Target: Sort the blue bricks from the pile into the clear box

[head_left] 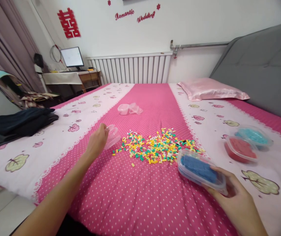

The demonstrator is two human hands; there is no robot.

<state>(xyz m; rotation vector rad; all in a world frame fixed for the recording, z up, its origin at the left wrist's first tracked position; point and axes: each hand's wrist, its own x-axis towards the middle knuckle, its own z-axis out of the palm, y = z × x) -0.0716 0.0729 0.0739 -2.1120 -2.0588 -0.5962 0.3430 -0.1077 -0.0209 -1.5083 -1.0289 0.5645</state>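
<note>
My right hand (229,193) is closed around the end of a clear plastic container of blue material (199,168), held over the bed at the right. My left hand (98,139) pinches the edge of a clear plastic container (112,136), which looks see-through with nothing in it. Between the hands lies a spread heap of small colored pieces (158,147), yellow, green, white and pink. To the right sit a container of red material (241,150) and a container of turquoise material (254,136), close together.
Farther back on the pink bedspread (150,95) lie more clear plastic containers (129,109). Dark folded clothes (19,123) rest at the left edge. A pink pillow (211,89) lies near the grey headboard (263,65). Behind are a radiator (132,69) and a desk with a monitor (71,57).
</note>
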